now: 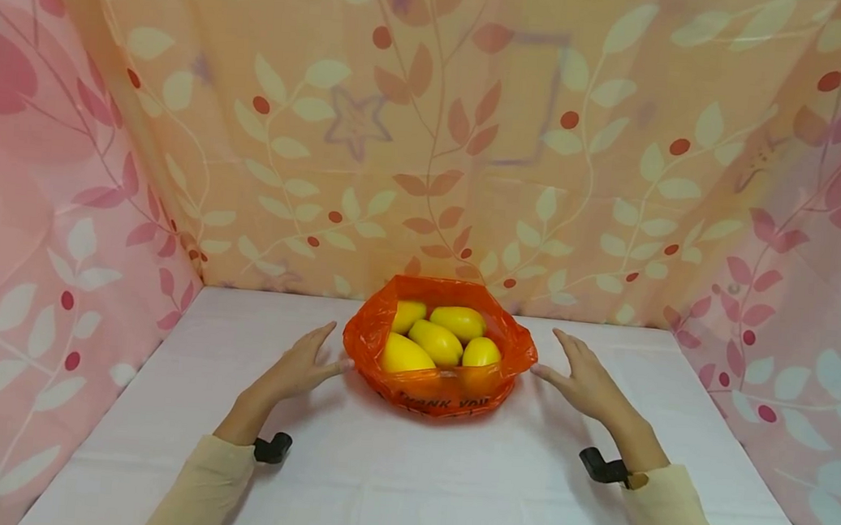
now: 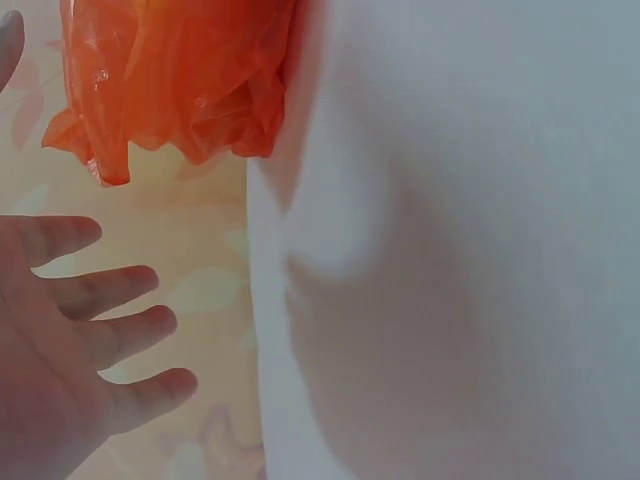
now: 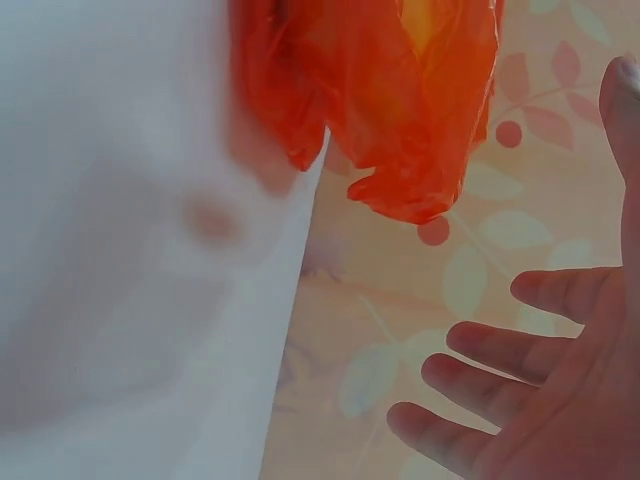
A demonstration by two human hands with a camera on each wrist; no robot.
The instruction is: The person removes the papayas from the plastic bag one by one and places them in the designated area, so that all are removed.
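Observation:
An orange-red plastic bag (image 1: 448, 390) with dark "THANK YOU" lettering stands on the white table, its mouth spread wide. Inside it lie several yellow fruits (image 1: 435, 343) that look like mangoes. To the left of the bag is my left hand (image 1: 301, 364), fingers straight and spread, thumb tip right at the bag's side. My right hand (image 1: 588, 384) mirrors it on the other side, its thumb tip close to the bag's right edge. Both wrist views show the fingers of the left hand (image 2: 70, 330) and right hand (image 3: 540, 370) apart from the plastic, holding nothing.
White cloth covers the table (image 1: 405, 489). A peach leaf-patterned curtain (image 1: 429, 133) hangs behind the bag, with pink patterned curtains (image 1: 17, 267) at both sides. Black wrist devices (image 1: 273, 447) sit below each hand.

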